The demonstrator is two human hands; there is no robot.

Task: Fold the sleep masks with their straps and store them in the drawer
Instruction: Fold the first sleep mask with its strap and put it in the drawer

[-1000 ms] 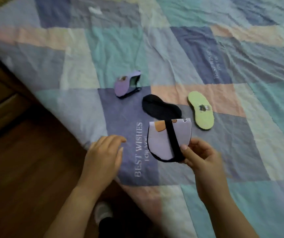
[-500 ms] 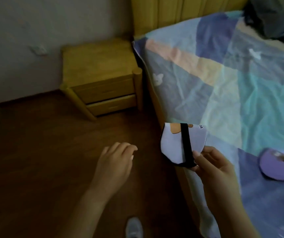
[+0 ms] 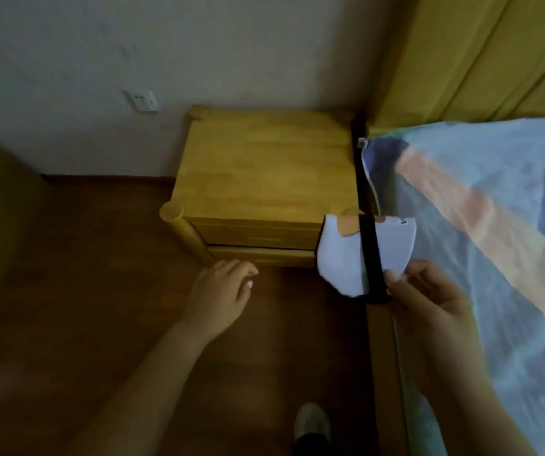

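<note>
My right hand (image 3: 429,301) pinches a folded lilac sleep mask (image 3: 340,258) by its lower edge, with the black strap (image 3: 371,258) wrapped vertically around it. The mask hangs in front of the right end of a wooden nightstand (image 3: 264,172). Both of the nightstand's drawers are closed: the upper drawer (image 3: 258,233) and the lower drawer (image 3: 264,258). My left hand (image 3: 221,291) is empty, fingers loosely spread, and hovers just below and in front of the lower drawer. The other masks on the bed are out of view.
The bed with its patchwork quilt (image 3: 495,241) fills the right side, its wooden headboard (image 3: 478,54) behind. A white wall with a socket (image 3: 141,101) stands behind the nightstand. Dark wood floor (image 3: 83,291) lies below, with my shoe (image 3: 310,422) on it.
My view has swung left from the bed to the nightstand. My right hand carried the folded mask along, and my left hand has come close to the drawer fronts.
</note>
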